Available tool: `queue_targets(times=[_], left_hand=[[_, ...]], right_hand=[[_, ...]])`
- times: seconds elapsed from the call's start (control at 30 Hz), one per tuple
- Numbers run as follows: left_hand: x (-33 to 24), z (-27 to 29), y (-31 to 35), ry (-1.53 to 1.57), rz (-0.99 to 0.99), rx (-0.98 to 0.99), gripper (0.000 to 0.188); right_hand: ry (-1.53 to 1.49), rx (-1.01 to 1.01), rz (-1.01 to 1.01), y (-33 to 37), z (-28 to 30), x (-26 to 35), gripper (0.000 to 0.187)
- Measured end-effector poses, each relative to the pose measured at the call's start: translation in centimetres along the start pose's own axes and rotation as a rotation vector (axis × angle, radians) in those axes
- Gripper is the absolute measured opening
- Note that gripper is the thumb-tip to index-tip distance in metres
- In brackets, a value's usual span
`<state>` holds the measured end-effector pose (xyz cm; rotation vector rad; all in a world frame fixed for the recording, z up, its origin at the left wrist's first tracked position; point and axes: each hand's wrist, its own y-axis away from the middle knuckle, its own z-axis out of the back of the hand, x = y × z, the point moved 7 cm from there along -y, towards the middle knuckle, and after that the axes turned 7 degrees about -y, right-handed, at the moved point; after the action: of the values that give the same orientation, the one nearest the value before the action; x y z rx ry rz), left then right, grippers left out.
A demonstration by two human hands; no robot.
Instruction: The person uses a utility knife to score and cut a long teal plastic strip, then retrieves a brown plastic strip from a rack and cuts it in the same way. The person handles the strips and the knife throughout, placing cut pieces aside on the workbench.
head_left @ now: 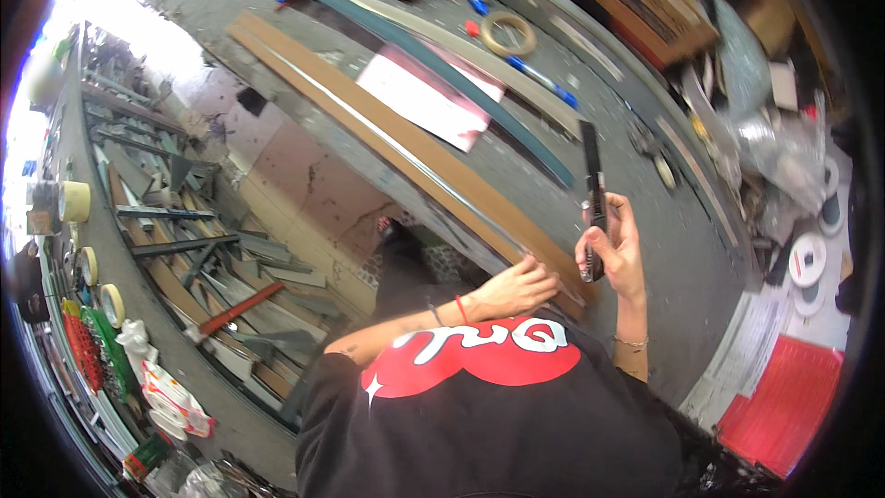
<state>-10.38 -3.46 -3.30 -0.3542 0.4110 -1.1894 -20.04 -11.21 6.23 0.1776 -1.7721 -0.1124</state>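
A long brown profile strip (387, 120) with a shiny silver line along it runs slantwise across the grey workbench. My left hand (527, 288) is at its near end, fingers bent and closed on the strip's edge; the fingertips are partly hidden. To the right, my right hand (616, 244) is raised over the bench, fingers wrapped round a slim black hand tool (593, 166). The tool points away from me, and its exact kind does not show clearly. Beyond the brown strip lies a blue-grey strip (442, 69), partly over a white and pink sheet (406, 97).
A tape roll (508, 34) and blue markers (544, 81) lie toward the back. A cardboard box (645, 9) and plastic bags crowd the far right. Red sheets (779, 406) lie at lower right. On the left, a rack holds several offcut strips (184, 240), with tape rolls beside it.
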Motion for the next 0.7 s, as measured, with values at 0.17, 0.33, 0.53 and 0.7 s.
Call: queue_targets(times=[0.17, 0.33, 0.53, 0.7], left_hand=[[-4.3, -1.4, -1.2, 0.048, 0.242, -0.086, 0.043], [-4.9, -0.7, -0.7, 0.028, 0.338, -0.031, 0.042], [-3.0, 2.3, -1.0, -0.113, 0.407, 0.029, 0.037], [-3.0, 2.2, -1.8, -0.110, 0.357, 0.067, 0.030]], right_hand=[[0.399, 0.042, -0.055, 10.3, 7.7, -0.6, 0.042], [0.737, 0.130, 0.086, 17.1, 11.7, -0.7, 0.042], [0.922, 0.199, 0.291, 19.8, 12.3, -1.6, 0.043], [1.091, 0.261, 0.370, 19.7, 12.0, -3.3, 0.045]])
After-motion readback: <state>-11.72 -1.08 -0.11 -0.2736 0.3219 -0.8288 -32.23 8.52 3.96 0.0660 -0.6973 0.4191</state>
